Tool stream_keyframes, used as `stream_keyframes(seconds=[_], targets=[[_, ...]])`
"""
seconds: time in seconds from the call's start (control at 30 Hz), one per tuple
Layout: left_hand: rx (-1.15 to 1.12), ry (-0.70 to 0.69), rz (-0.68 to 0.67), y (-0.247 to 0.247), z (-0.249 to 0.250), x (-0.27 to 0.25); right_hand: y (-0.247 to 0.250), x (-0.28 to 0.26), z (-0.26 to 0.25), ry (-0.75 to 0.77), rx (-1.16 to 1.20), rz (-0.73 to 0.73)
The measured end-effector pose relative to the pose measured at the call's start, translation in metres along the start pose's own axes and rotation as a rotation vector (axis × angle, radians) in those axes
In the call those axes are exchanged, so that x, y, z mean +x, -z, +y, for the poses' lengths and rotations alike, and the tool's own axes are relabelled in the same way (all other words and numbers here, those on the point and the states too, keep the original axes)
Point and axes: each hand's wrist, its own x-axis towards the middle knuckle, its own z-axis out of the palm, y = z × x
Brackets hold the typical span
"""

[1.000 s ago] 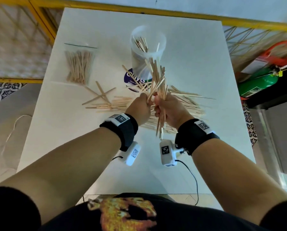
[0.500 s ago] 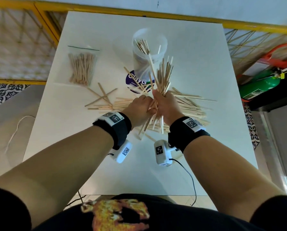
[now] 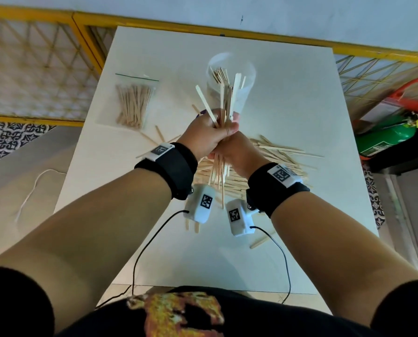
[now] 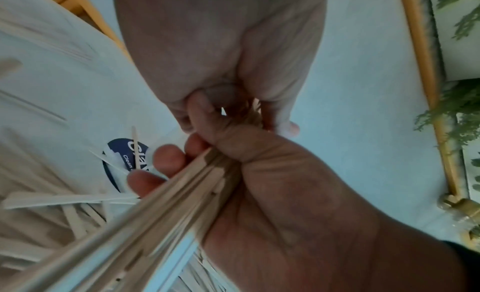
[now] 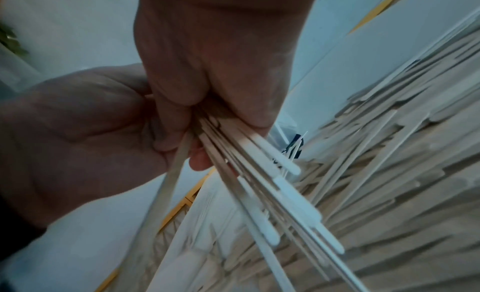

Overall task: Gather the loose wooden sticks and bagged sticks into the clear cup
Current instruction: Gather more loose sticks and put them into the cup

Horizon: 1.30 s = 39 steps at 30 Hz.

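Both hands grip one bundle of wooden sticks [image 3: 223, 100] held nearly upright above the table, just in front of the clear cup [image 3: 248, 76]. My left hand [image 3: 203, 135] wraps it from the left and my right hand [image 3: 237, 149] from the right and below. In the left wrist view the fingers [image 4: 168, 158] curl round the bundle [image 4: 161, 220]. The right wrist view shows the stick ends [image 5: 275, 185] fanning out below the hands. The cup has several sticks in it. A clear bag of sticks [image 3: 134, 103] lies at the back left. A pile of loose sticks [image 3: 278, 156] lies under and right of the hands.
The white table [image 3: 288, 93] has stray sticks near its front [image 3: 261, 242]. A blue-labelled item [image 4: 116, 162] lies by the cup's base. A yellow railing [image 3: 86, 32] runs behind and to the left. A green cylinder [image 3: 385, 139] lies off the right edge.
Both hands have lifted the bundle off the pile and carried it away from me toward the cup. The left hand now wraps the bundle higher up.
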Motion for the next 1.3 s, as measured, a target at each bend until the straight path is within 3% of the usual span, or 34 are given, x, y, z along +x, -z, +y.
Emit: stream_keyframes(seconds=[0.13,0.3,0.4,0.53,0.83,0.93,1.0,1.13,1.23,1.3], targets=[[-0.059,0.017,0.014,0.006,0.001,-0.012,0.008,0.008,-0.015,-0.059,0.034,0.140],[-0.521,0.452,0.122,0.015,-0.028,-0.016,0.023,0.014,-0.059,0.178,0.276,0.323],[-0.763,0.600,0.153,0.011,-0.029,-0.014,0.018,0.017,-0.078,0.257,0.346,0.272],[-1.001,0.633,0.220,0.008,-0.017,-0.010,-0.002,0.010,-0.071,0.189,0.337,0.170],[-0.885,0.722,0.243,0.009,-0.026,-0.015,-0.024,0.010,-0.049,0.109,0.370,0.232],[-0.871,0.743,0.249,0.012,-0.022,-0.014,-0.025,0.012,-0.047,0.111,0.449,0.115],[-0.856,0.745,0.232,0.015,-0.019,-0.012,-0.026,0.013,-0.042,0.105,0.358,0.071],[-0.821,0.750,0.194,0.017,-0.018,-0.010,-0.028,0.014,-0.038,0.076,0.193,0.173],[-0.867,0.795,0.217,0.021,-0.024,-0.007,-0.022,0.017,-0.043,0.106,0.273,0.188],[-0.878,0.755,0.195,0.022,-0.027,-0.004,-0.019,0.020,-0.042,0.105,0.317,0.168]])
